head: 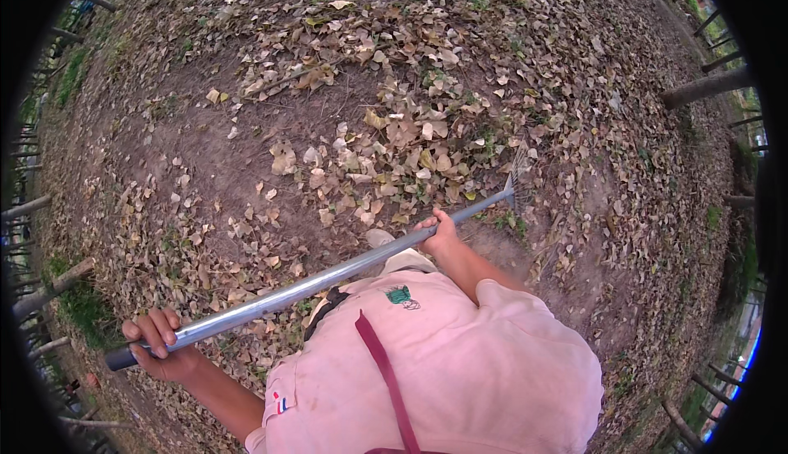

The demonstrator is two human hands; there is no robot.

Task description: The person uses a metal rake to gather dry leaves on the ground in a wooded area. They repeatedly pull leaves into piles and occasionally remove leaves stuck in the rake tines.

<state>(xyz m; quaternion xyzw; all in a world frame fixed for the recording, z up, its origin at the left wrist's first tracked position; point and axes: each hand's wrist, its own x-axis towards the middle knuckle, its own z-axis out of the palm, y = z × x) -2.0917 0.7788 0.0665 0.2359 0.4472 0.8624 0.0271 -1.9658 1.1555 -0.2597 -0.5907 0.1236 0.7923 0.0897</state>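
Observation:
A leaf rake with a metal pole handle (295, 292) slants across my front from lower left to upper right. Near the dark end grip (120, 358), my left hand (161, 344) wraps the pole with fingers over the top. Farther along, my right hand (439, 233) grips the same pole, closer to the rake head. The fan of thin tines (518, 180) is out to my right, among dry leaves at ground level. Fallen leaves (400, 140) lie thickly in front of me. One light-coloured shoe (379, 237) shows just beyond the pole.
Bare brown soil (209, 127) shows through at the left, with a thin stick (280, 81) lying ahead. Tree trunks stand around the rim, among them a thick one (708, 87) at the right and another (52, 288) at the left. Green grass (86, 312) grows near the left trunk.

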